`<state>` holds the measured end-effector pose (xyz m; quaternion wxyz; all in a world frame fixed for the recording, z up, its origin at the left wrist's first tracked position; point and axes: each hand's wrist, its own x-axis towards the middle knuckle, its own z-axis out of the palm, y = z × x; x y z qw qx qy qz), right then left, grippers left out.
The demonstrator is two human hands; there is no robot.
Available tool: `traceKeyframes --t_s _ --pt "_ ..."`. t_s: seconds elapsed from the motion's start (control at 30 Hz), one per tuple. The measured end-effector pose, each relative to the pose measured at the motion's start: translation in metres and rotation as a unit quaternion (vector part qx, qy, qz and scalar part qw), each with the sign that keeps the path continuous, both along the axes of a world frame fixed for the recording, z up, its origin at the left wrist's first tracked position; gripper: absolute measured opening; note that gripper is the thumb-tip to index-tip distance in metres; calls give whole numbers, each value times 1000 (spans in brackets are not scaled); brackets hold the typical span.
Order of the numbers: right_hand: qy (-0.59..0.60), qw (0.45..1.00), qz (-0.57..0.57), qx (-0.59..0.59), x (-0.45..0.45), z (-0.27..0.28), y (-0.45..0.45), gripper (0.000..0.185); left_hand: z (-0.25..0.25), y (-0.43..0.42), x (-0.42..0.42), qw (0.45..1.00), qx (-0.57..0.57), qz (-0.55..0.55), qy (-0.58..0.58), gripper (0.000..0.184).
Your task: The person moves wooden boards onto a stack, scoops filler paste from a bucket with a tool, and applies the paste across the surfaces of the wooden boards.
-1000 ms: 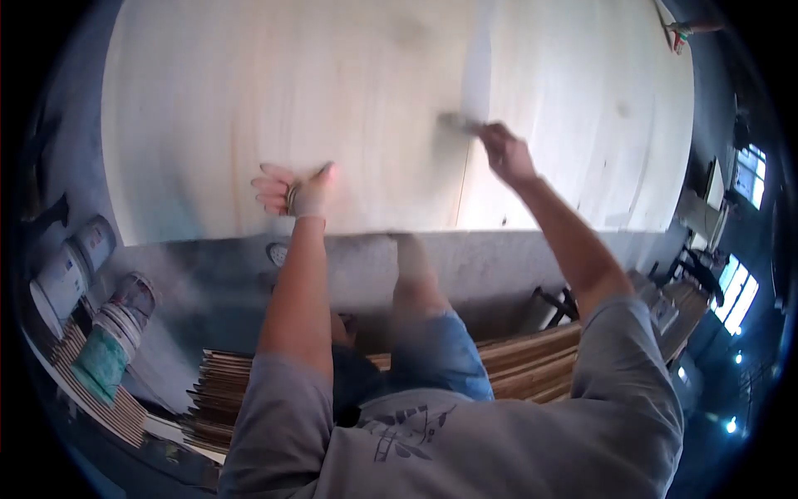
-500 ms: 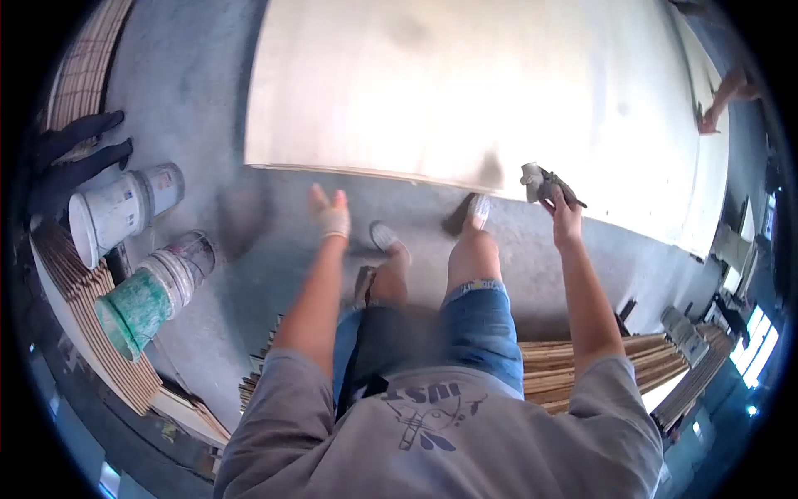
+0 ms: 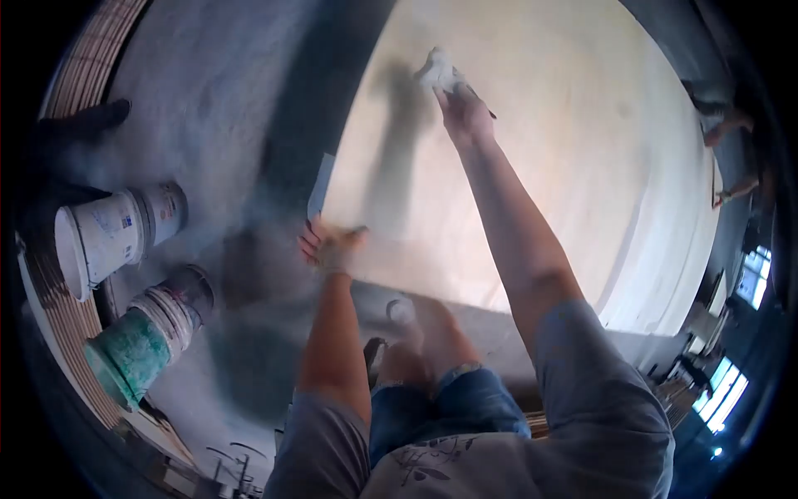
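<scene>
Over the large pale board (image 3: 515, 166) my right hand (image 3: 467, 121) is stretched far out. It is closed around what looks like a putty knife (image 3: 438, 71) with a pale lump on its front; a dark tip pokes out beside the fingers. Whether the tool touches the board I cannot tell. My left hand (image 3: 334, 248) is at the board's near left corner, somewhat blurred, with its fingers curled outside the edge and its thumb toward the top face. A thin pale strip (image 3: 320, 187) sticks out along the edge just beyond it.
White buckets (image 3: 104, 237) and a green-stained bucket (image 3: 129, 353) lie or lean at the left, by stacked boards (image 3: 62, 333). Another person's hands (image 3: 721, 198) are at the board's far right edge. Dark-clad legs or feet (image 3: 87, 121) show at upper left.
My right hand has gone forward and left over the board with the tool. My left hand, open off the edge before, is now at the corner. The view has turned and shifted left.
</scene>
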<state>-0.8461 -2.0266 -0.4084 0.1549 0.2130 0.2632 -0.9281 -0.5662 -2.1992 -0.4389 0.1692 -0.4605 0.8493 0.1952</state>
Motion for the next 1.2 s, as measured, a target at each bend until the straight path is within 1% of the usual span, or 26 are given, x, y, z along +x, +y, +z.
traceKeyframes --t_s 0.03,0.07,0.1,0.13,0.17,0.2,0.23,0.3,0.37,0.43,0.47,0.5,0.57,0.6,0.7,0.73,0.77,0.8,0.83,0.9,0.97,1.03,1.07,1.1,1.13,1.2 --pt "2 994 4 111 -39 -47 -11 30 -7 1 -6 1000 0 9 17 105" --pt "14 940 -48 337 -59 -32 -41 35 -10 1 -9 1000 -16 -4 10 103" --pt "62 875 -52 477 -97 -66 -33 35 -11 -1 -8 1000 -6 -1 10 103" --pt "165 813 16 558 -140 -94 -13 31 -10 -1 -7 1000 3 3 9 103" --pt "210 706 144 661 -163 -74 -15 27 -5 -3 -4 1000 12 5 3 103" --pt "270 570 242 738 -185 -51 -17 29 14 -9 -11 999 40 -4 -11 105" --pt "288 451 292 792 -188 -20 -32 41 15 -11 -11 999 47 5 0 105" --pt "249 341 378 824 -192 -10 -44 48 15 -12 -6 998 66 10 21 105" --pt "330 323 336 821 -161 -31 -39 44 13 -11 -7 998 52 21 3 104" --pt "315 327 329 828 -86 -17 -45 36 11 -8 -8 998 57 23 0 104" --pt "296 352 339 821 -38 -2 -55 30 10 -9 -7 998 68 17 2 105" --pt "379 357 335 786 12 2 -58 23 8 -12 -4 997 77 9 2 106" --pt "407 339 377 760 105 -6 -57 20 -29 -3 11 996 80 2 35 105" --pt "386 351 405 750 153 1 -62 27 -11 -13 10 991 129 -3 39 95" --pt "413 355 445 711 266 16 -63 45 -46 -51 40 933 274 -24 231 77" --pt "401 359 462 704 284 19 -61 40 -78 -66 70 945 229 -91 214 70" --pt "370 395 459 705 288 21 -57 36 -102 -81 107 951 185 -156 192 64" --pt "333 430 457 703 284 21 -50 31 -73 -103 147 925 294 -6 241 60" --pt "302 464 453 699 273 19 -46 28 -39 -123 190 864 385 148 288 56" --pt "288 503 380 721 235 10 -51 21 -32 -151 267 833 387 287 272 58" --pt "329 433 308 780 196 -1 -68 24 -26 -161 339 784 391 418 239 60" --pt "343 445 311 767 206 12 -102 23 -15 -156 387 729 392 505 245 64" --pt "314 392 333 798 221 -5 -100 21 -11 -149 402 698 391 545 250 66" --pt "346 380 346 785 249 1 -104 19 -6 -134 412 700 375 549 261 67" --pt "386 332 352 785 277 3 -108 15 -2 -118 418 701 359 552 273 67" --pt "447 350 362 739 321 3 -107 23 20 -87 398 684 348 581 272 66"
